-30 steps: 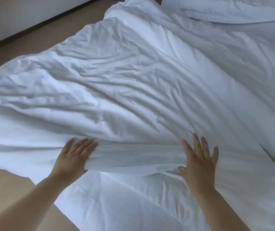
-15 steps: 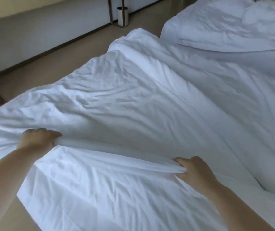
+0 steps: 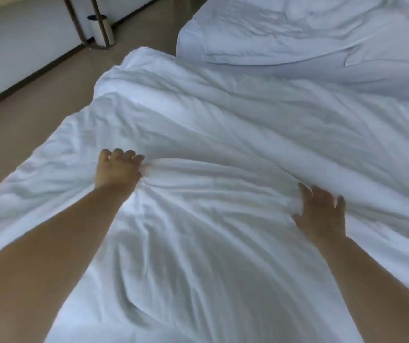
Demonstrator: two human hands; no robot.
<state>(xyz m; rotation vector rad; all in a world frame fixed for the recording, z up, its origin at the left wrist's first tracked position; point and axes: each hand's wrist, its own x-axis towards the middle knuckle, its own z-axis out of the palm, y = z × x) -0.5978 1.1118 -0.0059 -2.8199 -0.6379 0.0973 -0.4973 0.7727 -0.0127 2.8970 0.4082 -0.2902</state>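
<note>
Duvet (image 3: 223,134), white and creased, spread wide below the camera, with its far edge reaching the bed (image 3: 193,40) and its left edge over the floor (image 3: 37,112). Left hand (image 3: 116,170) has its fingers curled tight on a bunched ridge of the duvet. Right hand (image 3: 322,214) rests on the same ridge with fingers spread; blur hides whether it grips. Bin (image 3: 100,30) stands by the wall.
</note>
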